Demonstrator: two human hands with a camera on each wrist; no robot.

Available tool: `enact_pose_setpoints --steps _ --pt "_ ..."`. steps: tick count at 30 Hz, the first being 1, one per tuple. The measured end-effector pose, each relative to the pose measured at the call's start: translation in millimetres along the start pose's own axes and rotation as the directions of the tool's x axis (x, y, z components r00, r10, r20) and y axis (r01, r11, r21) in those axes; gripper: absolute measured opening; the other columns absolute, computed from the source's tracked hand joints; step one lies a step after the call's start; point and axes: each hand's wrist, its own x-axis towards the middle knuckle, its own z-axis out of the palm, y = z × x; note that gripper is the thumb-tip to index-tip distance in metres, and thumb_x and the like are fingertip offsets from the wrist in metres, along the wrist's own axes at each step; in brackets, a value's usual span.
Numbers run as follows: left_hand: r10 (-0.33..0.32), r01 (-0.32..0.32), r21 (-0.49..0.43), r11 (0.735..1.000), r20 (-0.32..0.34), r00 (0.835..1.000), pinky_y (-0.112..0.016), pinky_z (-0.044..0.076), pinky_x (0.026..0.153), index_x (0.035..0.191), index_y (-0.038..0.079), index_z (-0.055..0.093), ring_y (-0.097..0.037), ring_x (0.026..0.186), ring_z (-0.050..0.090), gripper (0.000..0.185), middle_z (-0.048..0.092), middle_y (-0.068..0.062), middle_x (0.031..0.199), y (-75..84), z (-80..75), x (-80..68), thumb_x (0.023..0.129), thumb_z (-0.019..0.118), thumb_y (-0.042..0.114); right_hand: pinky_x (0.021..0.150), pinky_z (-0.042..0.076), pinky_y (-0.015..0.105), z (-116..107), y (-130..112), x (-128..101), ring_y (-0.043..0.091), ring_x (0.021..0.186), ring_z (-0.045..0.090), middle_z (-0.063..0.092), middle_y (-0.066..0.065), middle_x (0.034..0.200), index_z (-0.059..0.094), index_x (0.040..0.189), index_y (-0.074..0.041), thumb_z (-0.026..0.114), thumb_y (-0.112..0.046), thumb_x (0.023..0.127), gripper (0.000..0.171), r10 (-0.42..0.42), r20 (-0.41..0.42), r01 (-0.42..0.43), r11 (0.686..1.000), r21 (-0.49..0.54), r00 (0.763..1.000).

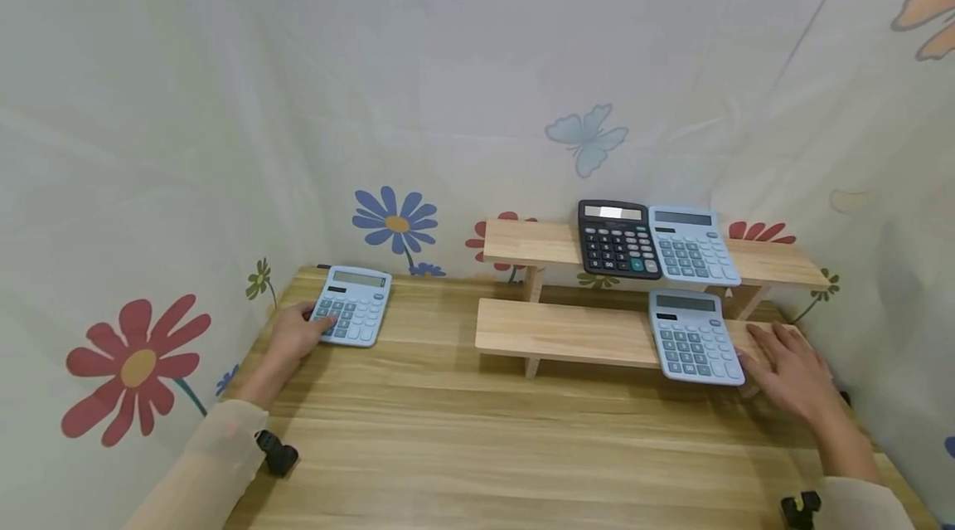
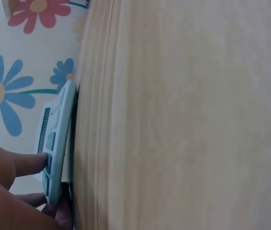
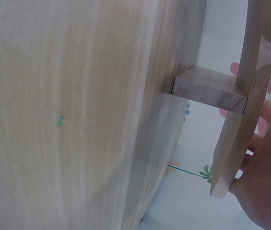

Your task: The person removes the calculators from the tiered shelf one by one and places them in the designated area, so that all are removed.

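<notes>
At the table's left rear, my left hand [image 1: 297, 333] pinches a light blue calculator [image 1: 364, 302] by its left edge. In the left wrist view the thumb lies on the keys of the calculator [image 2: 61, 129] and fingers reach beneath it, one side raised off the wood. My right hand [image 1: 797, 372] rests on the right end of the lower wooden shelf [image 1: 567, 331], fingers spread over the board. Its thumb is right at the edge of another light blue calculator [image 1: 694, 339] leaning on that shelf. The right wrist view shows the fingers along the board [image 3: 236, 139].
A black calculator [image 1: 618, 240] and a light blue calculator [image 1: 692, 244] lean side by side on the upper shelf [image 1: 530, 241]. Both shelves stand on the wooden table [image 1: 485, 447]. Behind hangs a pale curtain [image 1: 448, 82] printed with flowers and butterflies.
</notes>
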Motion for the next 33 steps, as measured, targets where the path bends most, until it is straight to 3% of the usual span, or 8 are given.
enact_pose_setpoints --steps 12,21,24,27,29,33 --pt "0.069 -0.06 0.164 0.985 -0.05 0.996 -0.06 0.043 0.115 0.146 -0.019 0.047 -0.051 0.133 0.052 0.06 0.052 -0.04 0.145 1.9 3.3 -0.8 0.103 0.064 0.02 0.109 0.015 0.088 -1.6 -2.5 -2.0 0.068 0.146 0.016 0.023 0.046 0.158 0.039 0.155 0.007 0.044 -0.058 0.108 0.08 0.011 0.013 -0.011 1.0 0.005 1.0" --pt "0.068 -0.059 0.119 0.991 -0.069 0.995 -0.061 0.043 0.116 0.149 -0.023 0.038 -0.053 0.135 0.05 0.07 0.049 -0.043 0.144 6.2 -1.1 0.4 0.103 0.063 0.024 0.109 0.015 0.088 -0.3 -3.0 -1.3 0.067 0.146 0.014 0.022 0.046 0.158 0.038 0.156 0.007 0.043 -0.058 0.109 0.08 0.01 0.005 -0.01 1.0 0.008 1.0" --pt "0.09 -0.08 0.122 0.989 -0.078 0.993 -0.061 0.041 0.117 0.152 -0.021 0.035 -0.053 0.139 0.047 0.073 0.046 -0.042 0.148 23.3 -5.4 -5.9 0.106 0.061 0.029 0.109 0.016 0.088 0.0 -2.4 -1.4 0.067 0.146 0.015 0.023 0.046 0.158 0.039 0.155 0.007 0.043 -0.057 0.109 0.079 0.004 -0.003 -0.004 1.0 0.002 1.0" --pt "0.182 -0.17 0.123 0.978 -0.091 0.979 -0.061 0.041 0.118 0.153 -0.019 0.035 -0.052 0.14 0.046 0.073 0.047 -0.04 0.149 50.0 -6.3 -18.5 0.107 0.062 0.031 0.109 0.016 0.088 -0.6 -2.1 -2.5 0.068 0.146 0.015 0.023 0.047 0.157 0.039 0.155 0.007 0.043 -0.056 0.109 0.078 0.002 -0.01 -0.002 1.0 0.001 1.0" --pt "0.264 -0.254 0.101 0.962 -0.099 0.959 -0.06 0.041 0.118 0.153 -0.017 0.037 -0.051 0.138 0.047 0.071 0.048 -0.038 0.147 70.0 -3.3 -30.9 0.107 0.062 0.03 0.109 0.016 0.088 -1.1 -2.3 -3.1 0.068 0.146 0.015 0.024 0.047 0.157 0.039 0.155 0.007 0.044 -0.056 0.109 0.078 -0.001 -0.014 0.001 1.0 0.004 1.0" --pt "0.417 -0.418 0.016 0.908 -0.105 0.903 -0.056 0.043 0.116 0.153 -0.012 0.042 -0.045 0.133 0.051 0.066 0.049 -0.03 0.143 111.4 11.7 -60.7 0.106 0.065 0.028 0.11 0.014 0.088 -0.8 -2.7 -3.1 0.067 0.146 0.016 0.024 0.046 0.158 0.039 0.155 0.007 0.044 -0.057 0.108 0.079 -0.001 -0.015 0.001 1.0 0.005 1.0"
